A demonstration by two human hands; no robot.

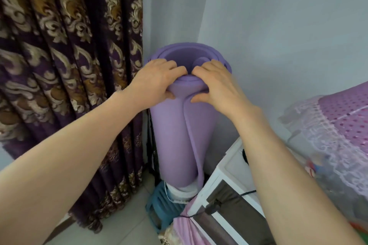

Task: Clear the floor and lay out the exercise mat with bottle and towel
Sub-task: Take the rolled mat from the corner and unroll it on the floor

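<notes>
A rolled purple exercise mat (175, 135) stands upright in the corner of the room, its lower end resting on a blue object. My left hand (157, 83) grips the near top rim of the roll from the left, fingers curled over the edge. My right hand (215, 87) grips the same rim from the right, thumb on the outer flap. No bottle or towel is in view.
A dark patterned curtain (65, 61) hangs at the left, close to the mat. A white cabinet (225, 181) with a black cable stands at the right, with a pink lace-covered pile (334, 125) beyond. A blue stool (159, 205) sits on the tiled floor (119, 225).
</notes>
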